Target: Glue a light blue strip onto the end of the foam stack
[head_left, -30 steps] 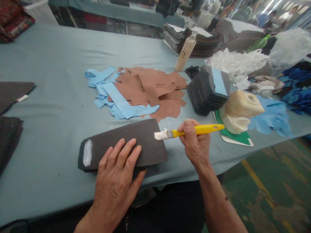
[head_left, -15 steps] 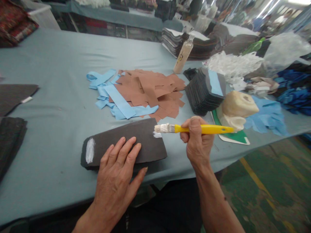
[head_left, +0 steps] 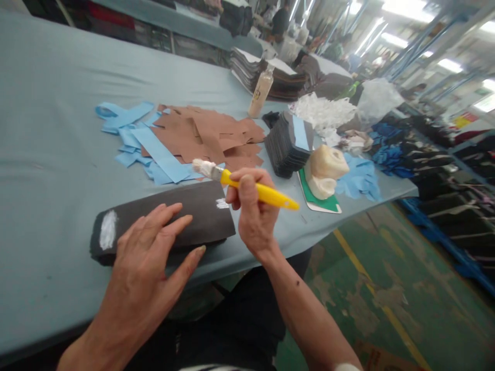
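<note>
Since the earlier frames the brush point(head_left: 240, 183) has lifted off the dark sheet point(head_left: 193, 214), leaving a white dab at its right end. The right hand point(head_left: 251, 216) is clamped on the yellow handle; the left hand point(head_left: 150, 257), fingers spread, pins the sheet flat on the counter point(head_left: 50, 154).

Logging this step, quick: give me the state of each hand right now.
Left hand: open, fingers spread flat on the dark grey foam sheet.
Right hand: closed around the yellow-handled glue brush.
</note>
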Demonstrator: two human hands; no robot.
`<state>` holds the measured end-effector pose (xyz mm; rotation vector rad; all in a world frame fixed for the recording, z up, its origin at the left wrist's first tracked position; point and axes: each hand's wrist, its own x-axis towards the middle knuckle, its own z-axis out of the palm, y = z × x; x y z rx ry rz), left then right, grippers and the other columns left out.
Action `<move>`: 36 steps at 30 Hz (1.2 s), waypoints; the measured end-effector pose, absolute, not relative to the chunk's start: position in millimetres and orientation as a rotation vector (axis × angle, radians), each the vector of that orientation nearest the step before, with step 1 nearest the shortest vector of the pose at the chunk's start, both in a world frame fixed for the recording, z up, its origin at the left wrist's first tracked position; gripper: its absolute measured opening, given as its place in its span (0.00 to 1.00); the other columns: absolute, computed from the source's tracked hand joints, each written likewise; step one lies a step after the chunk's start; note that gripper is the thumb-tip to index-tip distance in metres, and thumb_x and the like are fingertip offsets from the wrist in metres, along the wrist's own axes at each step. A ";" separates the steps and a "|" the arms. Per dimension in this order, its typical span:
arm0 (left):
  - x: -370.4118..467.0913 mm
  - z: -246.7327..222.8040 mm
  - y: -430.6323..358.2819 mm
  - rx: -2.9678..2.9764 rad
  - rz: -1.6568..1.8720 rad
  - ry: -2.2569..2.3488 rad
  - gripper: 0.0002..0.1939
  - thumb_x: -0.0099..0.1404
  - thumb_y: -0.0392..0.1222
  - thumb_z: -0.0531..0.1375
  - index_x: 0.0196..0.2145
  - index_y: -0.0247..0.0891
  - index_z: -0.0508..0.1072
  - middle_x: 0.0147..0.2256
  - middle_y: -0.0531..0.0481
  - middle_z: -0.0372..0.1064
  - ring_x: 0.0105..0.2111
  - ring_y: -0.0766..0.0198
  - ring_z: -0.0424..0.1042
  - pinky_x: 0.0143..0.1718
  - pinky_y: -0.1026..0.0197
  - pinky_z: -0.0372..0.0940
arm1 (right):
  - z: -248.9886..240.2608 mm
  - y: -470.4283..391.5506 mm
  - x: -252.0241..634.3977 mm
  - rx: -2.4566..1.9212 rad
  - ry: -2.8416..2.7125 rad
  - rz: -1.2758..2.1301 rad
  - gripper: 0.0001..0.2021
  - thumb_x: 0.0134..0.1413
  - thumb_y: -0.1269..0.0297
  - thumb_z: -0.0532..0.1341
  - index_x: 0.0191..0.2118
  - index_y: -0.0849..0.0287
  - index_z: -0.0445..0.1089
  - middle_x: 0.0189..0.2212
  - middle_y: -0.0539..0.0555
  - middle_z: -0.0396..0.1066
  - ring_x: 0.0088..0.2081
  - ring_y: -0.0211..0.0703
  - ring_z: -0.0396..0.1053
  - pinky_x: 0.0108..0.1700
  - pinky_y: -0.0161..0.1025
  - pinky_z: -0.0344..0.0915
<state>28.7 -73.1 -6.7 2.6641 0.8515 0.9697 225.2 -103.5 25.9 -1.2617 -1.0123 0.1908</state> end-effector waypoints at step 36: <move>-79.4 9.6 -77.3 2.132 1.540 1.438 0.08 0.77 0.45 0.60 0.49 0.42 0.75 0.35 0.55 0.83 0.33 0.68 0.83 0.38 0.68 0.77 | 65.7 -88.0 139.2 -1.191 -0.514 0.595 0.15 0.45 0.47 0.76 0.24 0.49 0.74 0.19 0.49 0.64 0.20 0.34 0.58 0.18 0.34 0.51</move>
